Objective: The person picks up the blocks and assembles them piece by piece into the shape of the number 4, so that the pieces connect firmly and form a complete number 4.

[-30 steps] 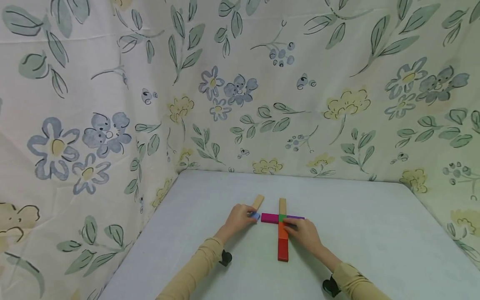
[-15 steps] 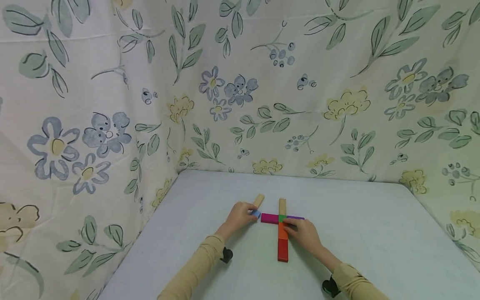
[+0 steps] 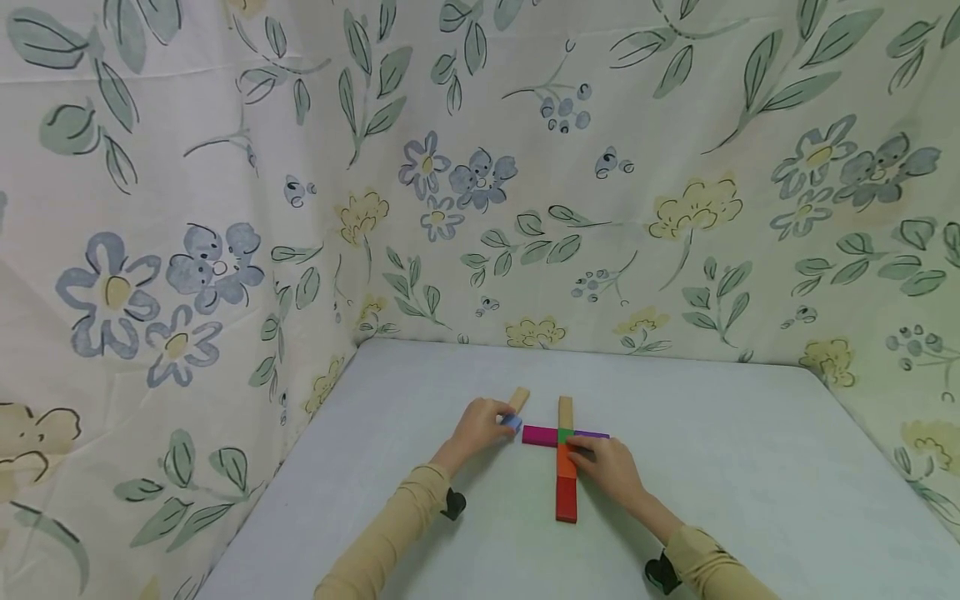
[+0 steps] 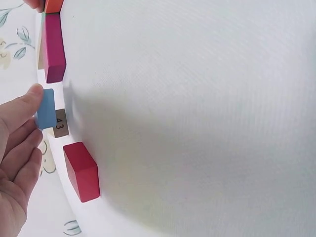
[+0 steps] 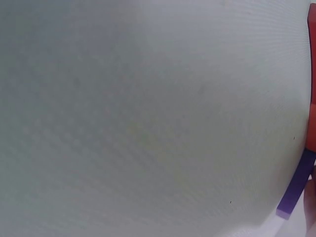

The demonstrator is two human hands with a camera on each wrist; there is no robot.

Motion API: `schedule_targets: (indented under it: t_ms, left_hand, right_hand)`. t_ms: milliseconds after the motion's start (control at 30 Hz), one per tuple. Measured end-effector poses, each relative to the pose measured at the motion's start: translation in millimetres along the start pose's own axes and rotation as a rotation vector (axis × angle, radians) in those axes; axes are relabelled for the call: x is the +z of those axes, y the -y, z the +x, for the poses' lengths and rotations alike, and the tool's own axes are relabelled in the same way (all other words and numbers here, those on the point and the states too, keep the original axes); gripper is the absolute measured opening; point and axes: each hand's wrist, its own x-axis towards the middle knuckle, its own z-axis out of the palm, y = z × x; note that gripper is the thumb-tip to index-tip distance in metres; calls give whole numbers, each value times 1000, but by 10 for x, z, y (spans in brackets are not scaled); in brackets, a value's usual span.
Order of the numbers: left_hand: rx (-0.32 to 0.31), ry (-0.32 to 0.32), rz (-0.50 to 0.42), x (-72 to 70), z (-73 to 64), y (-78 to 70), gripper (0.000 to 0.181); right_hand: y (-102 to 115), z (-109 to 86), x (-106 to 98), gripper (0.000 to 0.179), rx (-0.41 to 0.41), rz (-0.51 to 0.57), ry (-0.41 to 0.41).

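Note:
In the head view, the left hand (image 3: 486, 427) pinches a light blue block (image 3: 512, 422) between thumb and fingers, which shows more clearly in the left wrist view. Right behind it is a plain wooden block (image 3: 519, 399), its end marked with dark digits. The right hand (image 3: 611, 468) rests its fingertips on the middle of a cross of blocks, at the green block (image 3: 565, 436) and orange block (image 3: 566, 462). A magenta block (image 3: 540, 436) forms the left arm, a purple block (image 5: 296, 185) the right, partly hidden by fingers. A red block (image 3: 566, 500) lies nearest; another wooden block (image 3: 566, 412) points away.
A separate red block (image 4: 82, 173) sits on the white table (image 3: 720, 450) near the left hand, visible in the left wrist view. Floral fabric (image 3: 480, 275) hangs along the table's far and left sides.
The left hand has shifted slightly away from the body with the light blue block. The right hand and the cross of blocks have stayed in place.

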Motion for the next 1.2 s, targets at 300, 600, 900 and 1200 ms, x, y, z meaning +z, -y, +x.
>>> schedule_targets:
  t_ms: [300,600,900,1200]
  left_hand:
    - [46,3,59,31,-14,-5,32]
    - [48,-8,83,60,-38,-19,30]
    - [59,-38,135,94,-51,-15,28]
    - [76,-61,170,117,-60,-22,28]
  right_hand:
    - [-15,-2,3,25,4,10,6]
    - [-37,-1,18,25,-7,6,-6]
    - [-17,-3,8,24,-18,5,-17]
    - [-26,-5,4,24,-16,16,-1]
